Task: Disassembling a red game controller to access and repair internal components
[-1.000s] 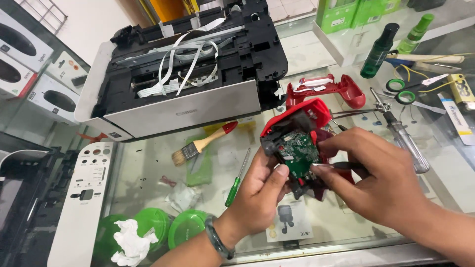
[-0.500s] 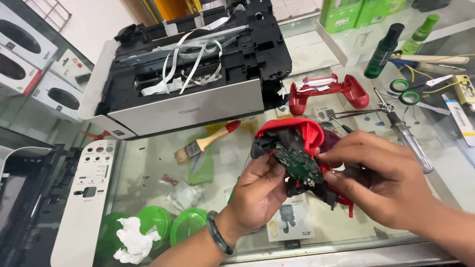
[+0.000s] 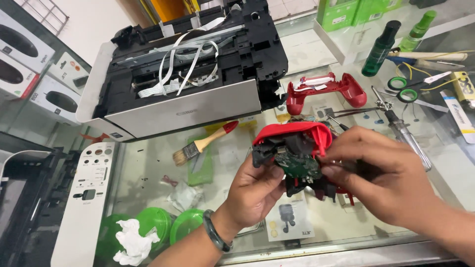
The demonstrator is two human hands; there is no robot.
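My left hand (image 3: 258, 190) and my right hand (image 3: 381, 180) together hold an opened red game controller half (image 3: 297, 141) above the glass counter. Its green circuit board (image 3: 297, 165) and black inner parts face me. The left thumb rests on the board's left side, and the right fingers pinch its right edge. The matching red shell half (image 3: 324, 91) lies on the glass behind, just right of a dismantled printer (image 3: 183, 74). A dark bracelet circles my left wrist.
A paintbrush (image 3: 203, 145) lies on the glass left of my hands. A screwdriver (image 3: 403, 136), scissors (image 3: 413, 89) and green bottles (image 3: 378, 49) sit to the right. A white control panel (image 3: 84, 198), green lids (image 3: 158, 225) and crumpled tissue are at lower left.
The controller half has tilted so its red shell now arches over the top, and both hands have shifted slightly lower and right while regripping it.
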